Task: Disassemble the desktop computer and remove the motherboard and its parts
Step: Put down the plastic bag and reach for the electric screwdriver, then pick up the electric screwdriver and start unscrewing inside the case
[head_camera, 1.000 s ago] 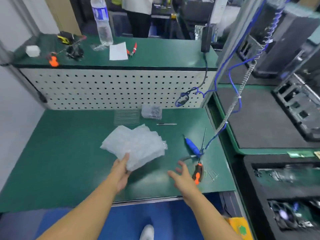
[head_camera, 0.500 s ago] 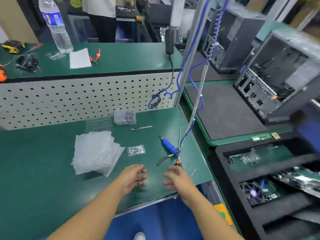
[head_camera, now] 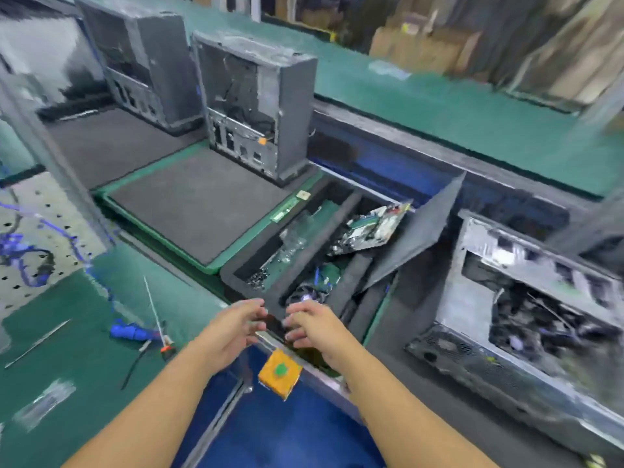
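My left hand [head_camera: 233, 327] and my right hand [head_camera: 312, 324] hover side by side, empty, fingers loosely bent, over the near edge of a black foam tray [head_camera: 305, 244]. The tray holds a tilted motherboard [head_camera: 371, 231], a fan part [head_camera: 304, 293] and small screws [head_camera: 258, 278]. An opened desktop case [head_camera: 526, 315] lies on its side at the right. Two more open cases stand upright at the back, one [head_camera: 256, 113] on the corner of a black foam mat [head_camera: 189, 204], the other [head_camera: 141, 59] behind it.
On the green bench at left lie a blue electric screwdriver [head_camera: 130, 331] with its cable, an orange-handled screwdriver [head_camera: 162, 336], a thin metal tool [head_camera: 37, 342] and a small plastic bag [head_camera: 44, 403]. A yellow button box [head_camera: 280, 373] hangs on the bench front. A loose black panel [head_camera: 418, 238] leans in the tray.
My view has swung right, from the bench with the bubble wrap to the foam tray and cases. My left hand let go of the bubble wrap; both hands came together, empty.
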{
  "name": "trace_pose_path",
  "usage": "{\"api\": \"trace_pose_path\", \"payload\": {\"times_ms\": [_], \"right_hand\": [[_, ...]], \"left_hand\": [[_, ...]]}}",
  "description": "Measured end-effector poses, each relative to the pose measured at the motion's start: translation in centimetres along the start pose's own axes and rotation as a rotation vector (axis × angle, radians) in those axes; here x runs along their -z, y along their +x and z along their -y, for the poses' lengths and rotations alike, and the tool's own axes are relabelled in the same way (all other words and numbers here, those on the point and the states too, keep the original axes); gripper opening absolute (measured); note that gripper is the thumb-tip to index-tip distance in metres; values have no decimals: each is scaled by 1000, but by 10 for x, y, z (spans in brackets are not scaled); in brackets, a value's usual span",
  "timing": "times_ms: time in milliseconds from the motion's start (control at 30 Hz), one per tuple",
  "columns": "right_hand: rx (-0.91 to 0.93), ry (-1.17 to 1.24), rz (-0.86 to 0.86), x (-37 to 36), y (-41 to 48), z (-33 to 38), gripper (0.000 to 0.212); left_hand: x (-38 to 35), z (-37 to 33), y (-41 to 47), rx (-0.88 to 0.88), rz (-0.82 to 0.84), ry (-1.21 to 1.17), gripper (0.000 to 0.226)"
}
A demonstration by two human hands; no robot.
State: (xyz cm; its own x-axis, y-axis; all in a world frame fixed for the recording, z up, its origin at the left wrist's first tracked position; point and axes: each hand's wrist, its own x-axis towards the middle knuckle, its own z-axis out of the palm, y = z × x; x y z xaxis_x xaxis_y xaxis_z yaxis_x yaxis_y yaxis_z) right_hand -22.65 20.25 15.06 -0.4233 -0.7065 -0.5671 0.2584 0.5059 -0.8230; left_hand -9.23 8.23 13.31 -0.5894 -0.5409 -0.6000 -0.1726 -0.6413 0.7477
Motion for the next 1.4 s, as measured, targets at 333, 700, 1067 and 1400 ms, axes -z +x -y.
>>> {"api": "trace_pose_path", "payload": {"times_ms": [333, 700, 1067, 1400], "right_hand": [[141, 160, -263, 190, -66, 3, 15], [198, 83, -522, 366, -135, -25, 17], [-61, 79, -593, 430, -127, -104, 15], [-143, 203, -564, 437, -124, -110, 14]], "left_hand": [[-224, 1, 41, -40, 379, 62, 20], [-436, 33, 36, -485, 538, 696, 20], [-468, 107, 62, -723, 476, 1627, 22], [-471, 136, 85, -759, 531, 1649, 24]]}}
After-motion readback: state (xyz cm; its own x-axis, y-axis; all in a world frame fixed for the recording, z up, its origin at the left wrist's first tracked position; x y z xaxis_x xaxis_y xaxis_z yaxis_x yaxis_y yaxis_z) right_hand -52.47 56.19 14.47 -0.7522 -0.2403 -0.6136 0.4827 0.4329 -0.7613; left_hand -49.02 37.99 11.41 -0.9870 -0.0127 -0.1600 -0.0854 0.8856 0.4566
